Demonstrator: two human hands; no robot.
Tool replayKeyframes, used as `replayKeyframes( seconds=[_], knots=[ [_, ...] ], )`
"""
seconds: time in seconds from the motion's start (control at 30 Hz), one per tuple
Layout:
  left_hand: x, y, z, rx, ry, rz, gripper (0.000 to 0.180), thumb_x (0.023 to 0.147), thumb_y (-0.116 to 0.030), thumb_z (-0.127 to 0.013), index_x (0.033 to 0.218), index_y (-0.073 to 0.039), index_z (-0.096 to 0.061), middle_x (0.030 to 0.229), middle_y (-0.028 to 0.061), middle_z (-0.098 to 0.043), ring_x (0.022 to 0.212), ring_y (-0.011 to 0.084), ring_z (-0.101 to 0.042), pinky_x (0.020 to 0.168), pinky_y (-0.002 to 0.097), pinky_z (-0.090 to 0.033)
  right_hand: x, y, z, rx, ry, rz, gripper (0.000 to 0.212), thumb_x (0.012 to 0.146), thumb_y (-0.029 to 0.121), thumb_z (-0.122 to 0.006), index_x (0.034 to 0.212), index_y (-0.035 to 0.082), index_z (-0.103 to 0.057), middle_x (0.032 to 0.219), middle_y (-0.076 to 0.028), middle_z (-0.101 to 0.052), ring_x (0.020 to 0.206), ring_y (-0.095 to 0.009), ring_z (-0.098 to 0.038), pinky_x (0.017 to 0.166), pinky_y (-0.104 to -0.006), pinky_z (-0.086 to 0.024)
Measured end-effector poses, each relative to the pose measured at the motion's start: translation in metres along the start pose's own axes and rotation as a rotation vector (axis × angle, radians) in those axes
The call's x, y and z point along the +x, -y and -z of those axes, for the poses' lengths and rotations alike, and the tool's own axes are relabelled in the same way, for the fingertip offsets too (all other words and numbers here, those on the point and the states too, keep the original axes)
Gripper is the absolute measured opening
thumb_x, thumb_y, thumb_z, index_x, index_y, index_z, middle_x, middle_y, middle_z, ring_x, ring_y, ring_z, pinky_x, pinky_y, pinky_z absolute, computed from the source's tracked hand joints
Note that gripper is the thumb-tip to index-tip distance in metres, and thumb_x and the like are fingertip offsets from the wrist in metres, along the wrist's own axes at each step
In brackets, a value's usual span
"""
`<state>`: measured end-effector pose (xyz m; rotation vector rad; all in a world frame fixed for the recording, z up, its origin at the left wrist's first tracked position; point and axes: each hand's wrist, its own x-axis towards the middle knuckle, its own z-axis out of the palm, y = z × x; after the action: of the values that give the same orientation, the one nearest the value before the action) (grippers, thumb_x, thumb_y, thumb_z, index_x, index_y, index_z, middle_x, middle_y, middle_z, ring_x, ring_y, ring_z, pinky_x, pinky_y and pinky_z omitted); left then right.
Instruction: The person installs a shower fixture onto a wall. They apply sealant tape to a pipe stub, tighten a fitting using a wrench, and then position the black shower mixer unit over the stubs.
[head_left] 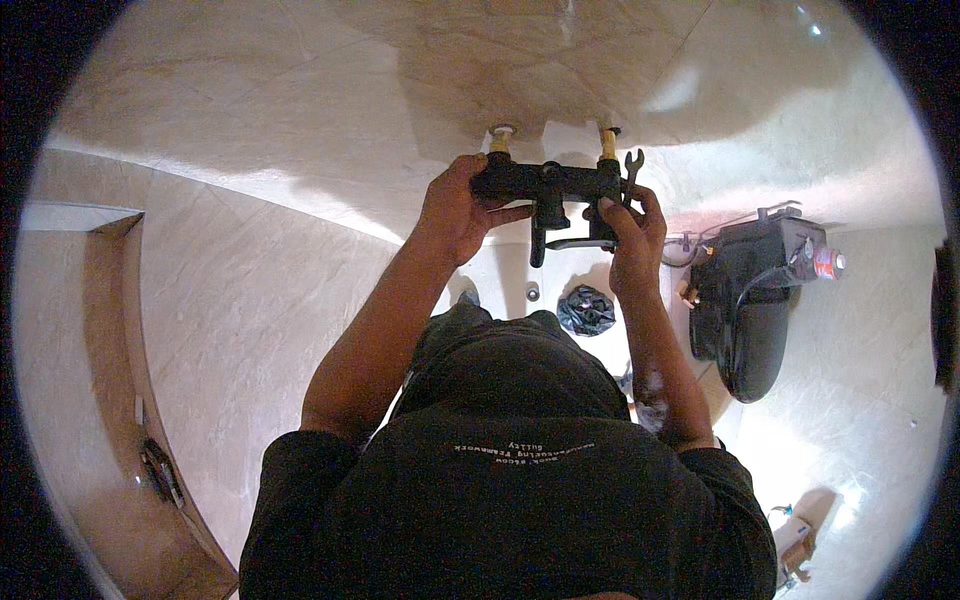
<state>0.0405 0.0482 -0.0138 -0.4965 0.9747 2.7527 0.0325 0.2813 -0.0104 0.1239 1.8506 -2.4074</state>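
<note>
Spanning two grips, a black mixer tap (575,183) has its left end clasped by the left hand (452,215), its right end by the right hand (636,245); both stretch forward, thumbs inward. An open-ended wrench (632,171) rises beside the right hand; brass fittings (608,146) show just beyond the tap.

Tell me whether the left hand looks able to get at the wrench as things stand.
Probably not: the left hand holds the left end of the black mixer tap, which lies between it and the wrench, sticking up beside the right hand at the other end.
</note>
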Motion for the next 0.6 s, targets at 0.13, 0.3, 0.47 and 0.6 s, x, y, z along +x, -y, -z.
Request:
replayKeyframes(
  seconds=[0.13,0.3,0.47,0.6],
  knots=[
    [0.0051,0.0002,0.0011,0.007,-0.041,-0.006,0.032,0.097,-0.026,-0.049,0.115,0.0,-0.055,0.109,0.0217,-0.064,0.11,0.0431,-0.062,0.098,0.0693,-0.047,0.0021,-0.0033,-0.0021,-0.017,-0.025,0.015,0.034,0.084,0.008,-0.069,0.113,-0.002,-0.054,0.09,-0.016,-0.071,0.078,-0.02,-0.07,0.065,-0.0288,-0.052],
    [0.0026,-0.0025,-0.0054,0.038,-0.065,0.006,0.031,0.097,-0.025,-0.049,0.114,0.0,-0.055,0.108,0.0209,-0.063,0.108,0.0422,-0.063,0.096,0.0677,-0.049,0.0009,-0.0022,-0.0042,-0.02,-0.05,-0.013,0.033,0.084,0.009,-0.069,0.112,-0.002,-0.055,0.089,-0.016,-0.071,0.076,-0.019,-0.07,0.063,-0.0277,-0.051],
    [0.0044,-0.003,-0.0044,0.032,-0.046,0.022,0.031,0.097,-0.025,-0.05,0.113,0.001,-0.055,0.106,0.021,-0.063,0.107,0.041,-0.064,0.097,0.0671,-0.049,0.007,-0.0096,0.0039,-0.038,-0.04,-0.017,0.038,0.086,0.009,-0.072,0.117,-0.003,-0.052,0.087,-0.018,-0.072,0.07,-0.018,-0.069,0.057,-0.0262,-0.051],
    [-0.0008,-0.0038,-0.0068,0.065,-0.056,0.004,0.031,0.098,-0.024,-0.049,0.115,0.002,-0.053,0.105,0.0204,-0.062,0.108,0.0398,-0.064,0.094,0.0659,-0.051,0.0047,-0.0041,0.0002,-0.064,-0.028,-0.017,0.037,0.085,0.011,-0.07,0.115,-0.003,-0.054,0.087,-0.017,-0.071,0.071,-0.018,-0.068,0.059,-0.0264,-0.05]
  ],
)
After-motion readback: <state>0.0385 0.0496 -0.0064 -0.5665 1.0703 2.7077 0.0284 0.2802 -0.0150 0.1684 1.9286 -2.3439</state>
